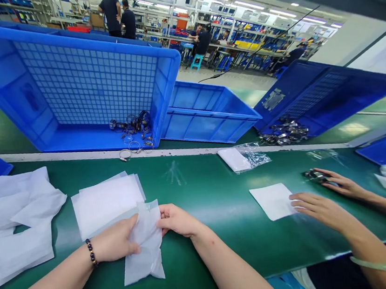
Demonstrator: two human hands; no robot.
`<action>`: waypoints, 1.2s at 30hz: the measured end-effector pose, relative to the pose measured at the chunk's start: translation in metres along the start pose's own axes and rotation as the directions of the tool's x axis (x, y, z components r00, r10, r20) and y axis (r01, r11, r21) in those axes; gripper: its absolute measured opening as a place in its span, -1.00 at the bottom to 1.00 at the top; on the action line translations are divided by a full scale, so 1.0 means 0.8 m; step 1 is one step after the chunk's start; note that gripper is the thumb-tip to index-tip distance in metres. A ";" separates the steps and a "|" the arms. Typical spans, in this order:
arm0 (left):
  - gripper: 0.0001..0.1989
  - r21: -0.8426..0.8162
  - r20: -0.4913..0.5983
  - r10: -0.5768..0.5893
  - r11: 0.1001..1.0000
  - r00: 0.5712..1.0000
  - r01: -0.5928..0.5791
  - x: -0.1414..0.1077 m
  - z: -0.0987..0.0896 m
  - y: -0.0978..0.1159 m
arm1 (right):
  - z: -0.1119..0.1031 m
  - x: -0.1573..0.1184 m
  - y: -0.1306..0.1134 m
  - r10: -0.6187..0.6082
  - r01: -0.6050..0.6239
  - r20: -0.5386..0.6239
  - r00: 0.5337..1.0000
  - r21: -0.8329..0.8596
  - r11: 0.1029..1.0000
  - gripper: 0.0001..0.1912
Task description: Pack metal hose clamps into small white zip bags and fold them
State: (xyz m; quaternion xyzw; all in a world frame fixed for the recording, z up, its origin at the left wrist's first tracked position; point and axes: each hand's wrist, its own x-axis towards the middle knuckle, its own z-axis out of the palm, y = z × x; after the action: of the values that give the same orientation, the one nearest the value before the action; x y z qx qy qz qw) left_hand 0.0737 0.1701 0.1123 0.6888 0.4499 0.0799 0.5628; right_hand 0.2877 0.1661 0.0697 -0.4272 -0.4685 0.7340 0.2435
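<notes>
My left hand, with a dark beaded bracelet at the wrist, grips the left side of a white translucent bag. The fingers of my right hand pinch the bag's upper right edge. The bag looks creased and bulges a little; its contents cannot be made out. Just behind my left hand lies a stack of flat white bags on the green table. Crumpled white bags are heaped at the far left.
A tilted blue crate holds metal clamps; loose rings lie before it. Another blue crate stands beside it. At right, a co-worker's hands touch a white bag and a metal part. More clamps lie beyond.
</notes>
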 end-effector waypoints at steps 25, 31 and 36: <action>-0.77 -0.618 -0.186 -0.150 0.786 0.971 0.003 0.025 0.015 -0.018 | -0.026 -0.004 -0.012 -0.443 0.106 -0.578 0.685 -0.523 0.845 -0.92; -0.78 -0.476 -0.253 -0.051 0.876 0.966 -0.079 0.026 0.019 -0.024 | 0.014 0.001 -0.021 -0.888 0.258 -0.151 0.435 -0.924 0.283 -0.86; -0.80 -0.347 -0.311 -0.001 0.931 0.951 -0.112 0.025 0.019 -0.026 | 0.047 0.030 -0.026 -0.856 0.225 0.097 0.509 -0.974 0.023 -0.83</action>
State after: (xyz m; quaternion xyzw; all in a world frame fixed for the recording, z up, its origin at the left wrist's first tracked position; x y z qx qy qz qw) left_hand 0.0832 0.1725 0.0812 0.5657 0.4893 0.2826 0.6006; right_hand 0.2420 0.1755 0.0861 -0.4316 -0.8313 -0.0004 0.3501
